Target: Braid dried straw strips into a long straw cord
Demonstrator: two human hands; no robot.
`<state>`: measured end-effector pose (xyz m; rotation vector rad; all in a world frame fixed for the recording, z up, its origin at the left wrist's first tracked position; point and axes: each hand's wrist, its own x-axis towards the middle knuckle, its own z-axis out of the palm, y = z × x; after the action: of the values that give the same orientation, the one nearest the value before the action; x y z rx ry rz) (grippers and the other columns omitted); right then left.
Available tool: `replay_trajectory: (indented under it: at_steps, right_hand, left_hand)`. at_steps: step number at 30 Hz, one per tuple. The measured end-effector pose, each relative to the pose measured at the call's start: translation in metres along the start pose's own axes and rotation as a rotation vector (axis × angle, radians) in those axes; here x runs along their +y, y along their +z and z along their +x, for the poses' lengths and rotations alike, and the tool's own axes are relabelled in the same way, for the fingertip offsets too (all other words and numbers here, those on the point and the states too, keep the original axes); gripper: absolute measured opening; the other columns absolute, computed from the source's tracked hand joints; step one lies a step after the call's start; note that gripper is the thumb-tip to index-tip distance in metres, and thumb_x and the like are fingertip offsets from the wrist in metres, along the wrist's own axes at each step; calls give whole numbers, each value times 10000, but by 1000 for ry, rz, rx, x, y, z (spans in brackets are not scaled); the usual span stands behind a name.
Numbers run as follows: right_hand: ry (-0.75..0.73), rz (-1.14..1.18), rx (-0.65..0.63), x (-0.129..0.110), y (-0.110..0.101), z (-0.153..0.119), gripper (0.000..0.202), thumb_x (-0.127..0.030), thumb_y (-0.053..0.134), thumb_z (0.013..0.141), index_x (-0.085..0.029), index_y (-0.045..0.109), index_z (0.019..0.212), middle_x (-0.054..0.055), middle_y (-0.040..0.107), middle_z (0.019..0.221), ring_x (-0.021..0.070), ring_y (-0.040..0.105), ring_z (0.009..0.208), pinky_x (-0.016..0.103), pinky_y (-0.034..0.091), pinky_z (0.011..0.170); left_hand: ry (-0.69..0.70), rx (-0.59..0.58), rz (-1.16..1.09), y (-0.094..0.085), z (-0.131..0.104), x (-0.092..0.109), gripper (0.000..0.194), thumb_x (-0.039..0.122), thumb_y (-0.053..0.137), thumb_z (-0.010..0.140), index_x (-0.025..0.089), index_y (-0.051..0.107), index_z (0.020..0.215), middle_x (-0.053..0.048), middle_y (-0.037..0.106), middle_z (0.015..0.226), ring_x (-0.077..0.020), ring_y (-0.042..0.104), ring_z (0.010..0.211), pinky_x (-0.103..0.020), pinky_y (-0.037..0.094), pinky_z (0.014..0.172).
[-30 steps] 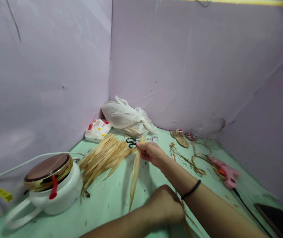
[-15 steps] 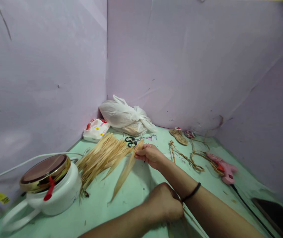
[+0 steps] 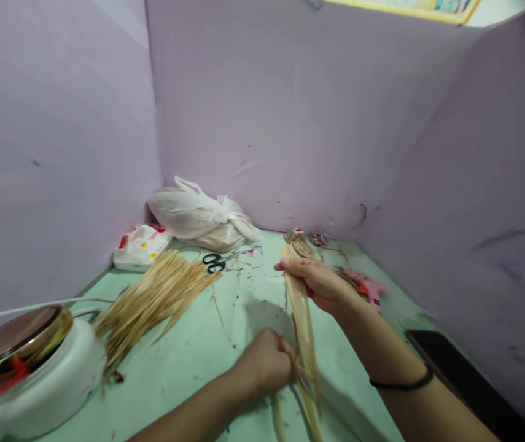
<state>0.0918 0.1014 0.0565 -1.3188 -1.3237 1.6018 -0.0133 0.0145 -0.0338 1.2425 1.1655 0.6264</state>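
Near the middle of the table, my right hand [image 3: 315, 279] pinches the upper end of a wide, straw-coloured dried leaf strip [image 3: 303, 310], which hangs down toward me. My left hand [image 3: 269, 362] is closed in a fist beside that strip's lower part. Narrow dried strips [image 3: 279, 420] come out below the fist, though its fingers partly hide how they are held. To the left lies a thick bundle of dried leaf strips [image 3: 156, 301]. Black-handled scissors [image 3: 215, 263] rest just past the bundle's right end.
A white mug with a gold-rimmed lid [image 3: 54, 368] stands at front left. Behind are a wipes pack [image 3: 141, 245] and a tied white plastic bag [image 3: 202, 215]. Small woven soles [image 3: 299, 244], a pink glue gun [image 3: 368, 287] and a dark phone [image 3: 455, 374] are on the right.
My right hand has lifted a strip away from the bundle and brought it right, above my left hand. My left hand has moved slightly left. The view has turned right.
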Motion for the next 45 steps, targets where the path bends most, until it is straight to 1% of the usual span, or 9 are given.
replay_trajectory:
  at_steps: [6,9,13,20,26,34,40,43,45]
  right_hand:
    - [72,-77,4,24,-16,-32,232,-340,597,670,-120,631,737,-40,455,499,64,409,435,208,359,457]
    - [83,-64,-107,42,-26,-47,222,-293,624,631,-108,622,752,-22,505,545,83,473,512,212,386,509]
    - [25,11,-255,63,-38,-62,237,-117,613,535,-118,609,772,-30,541,602,83,498,586,192,387,567]
    - [33,-156,-200,82,-31,-67,312,-92,547,517,-126,588,824,-44,523,522,81,447,450,184,336,426]
    - [-59,-506,0,92,-22,-68,290,-177,622,524,-148,597,812,-18,556,566,79,437,488,177,282,435]
    - [-135,-735,21,91,-14,-76,221,-195,531,563,-172,556,781,-24,518,544,86,425,472,188,258,423]
    - [-105,-497,-123,88,-20,-75,119,-186,530,567,-155,522,682,-43,464,520,70,394,462,183,258,417]
    - [19,-274,-250,81,-23,-76,48,-172,536,566,-147,499,581,-49,439,486,59,379,434,182,295,419]
    - [104,-177,-263,78,-24,-75,83,-206,563,584,-144,510,567,-50,445,461,58,380,404,185,314,409]
  left_hand:
    - [-78,47,7,0,-5,14,97,168,498,478,137,465,392,66,267,342,-47,207,372,-222,143,411]
    - [-59,49,5,1,-9,15,129,199,467,492,148,414,386,67,246,352,-45,189,383,-226,119,422]
    - [-60,50,42,4,-12,16,148,252,499,515,128,478,438,63,283,380,-47,210,404,-223,135,434]
    - [-68,46,62,5,-11,15,223,330,539,531,113,519,486,64,275,401,-50,202,430,-217,129,446]
    - [-56,41,73,7,-12,16,255,355,542,529,141,431,446,66,251,413,-49,186,442,-214,126,450]
    - [84,-59,199,3,-13,8,420,507,478,666,159,346,473,55,209,474,-55,165,476,-222,125,460]
    - [51,-9,190,4,-16,14,369,449,511,643,155,364,476,50,237,478,-57,194,478,-216,143,455]
    - [24,47,167,5,-17,15,296,392,505,633,139,427,501,48,274,480,-60,225,473,-213,153,450]
    - [26,49,161,5,-17,14,273,371,491,639,134,445,511,50,268,480,-59,221,470,-213,149,447]
